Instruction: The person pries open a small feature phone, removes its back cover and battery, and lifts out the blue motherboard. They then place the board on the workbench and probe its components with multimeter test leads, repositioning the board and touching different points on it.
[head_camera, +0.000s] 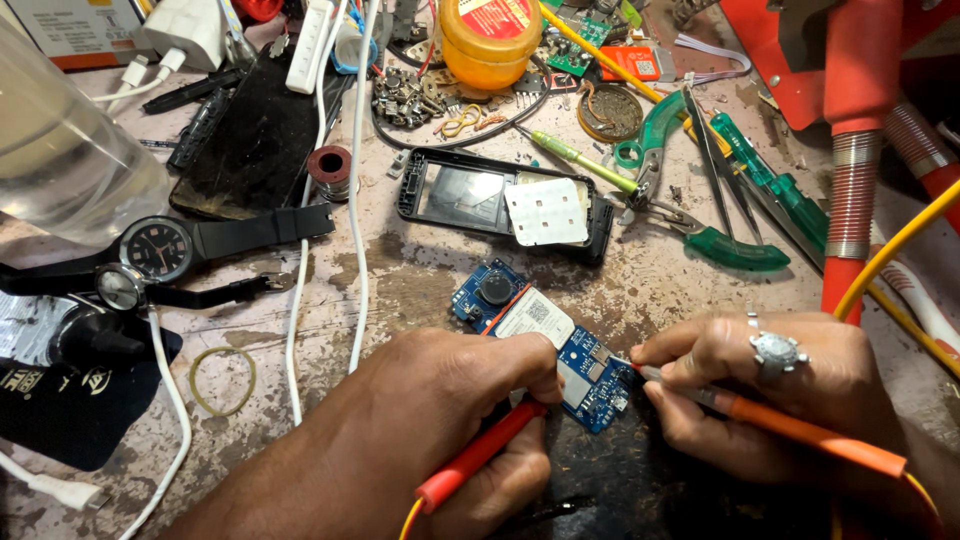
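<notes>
The blue circuit board (545, 345) lies on the table (420, 270), slanted, between both hands. A red probe (480, 455) is gripped by the left hand (450, 400), an orange probe (800, 432) by the right hand (760, 385), whose tip touches the board's right edge.

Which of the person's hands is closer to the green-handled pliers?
Right. The right hand sits just below the green-handled pliers; the left hand lies farther off, below and to their left.
</notes>
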